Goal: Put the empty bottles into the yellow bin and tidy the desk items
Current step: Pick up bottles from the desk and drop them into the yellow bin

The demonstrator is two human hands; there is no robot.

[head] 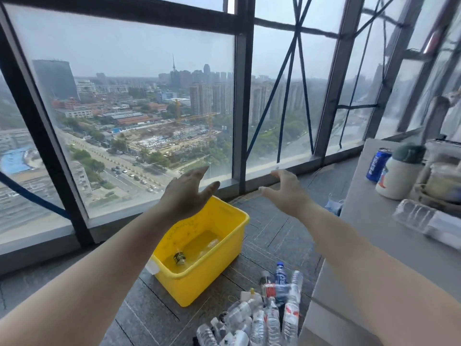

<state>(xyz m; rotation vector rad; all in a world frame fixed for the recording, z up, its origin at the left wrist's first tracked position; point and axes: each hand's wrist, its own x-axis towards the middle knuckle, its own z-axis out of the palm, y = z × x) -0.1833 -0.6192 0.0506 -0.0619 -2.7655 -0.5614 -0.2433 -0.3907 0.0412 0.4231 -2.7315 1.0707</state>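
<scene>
The yellow bin [189,283] stands on the dark floor below the window. Inside it lie a small dark bottle [179,257] and a clear bottle [212,244]. A pile of several empty plastic bottles [264,313] lies on the floor to the bin's right. My left hand [185,193] and my right hand [287,191] are both raised above the bin, fingers relaxed and spread, holding nothing. On the grey desk [369,221] at the right lies a clear empty bottle [416,216].
On the desk stand a blue Pepsi can [376,167], a white jar with a green lid [396,178] and a basket of items [441,186]. A big window [139,108] fills the far wall. A blue-white item [334,204] lies on the floor by the desk.
</scene>
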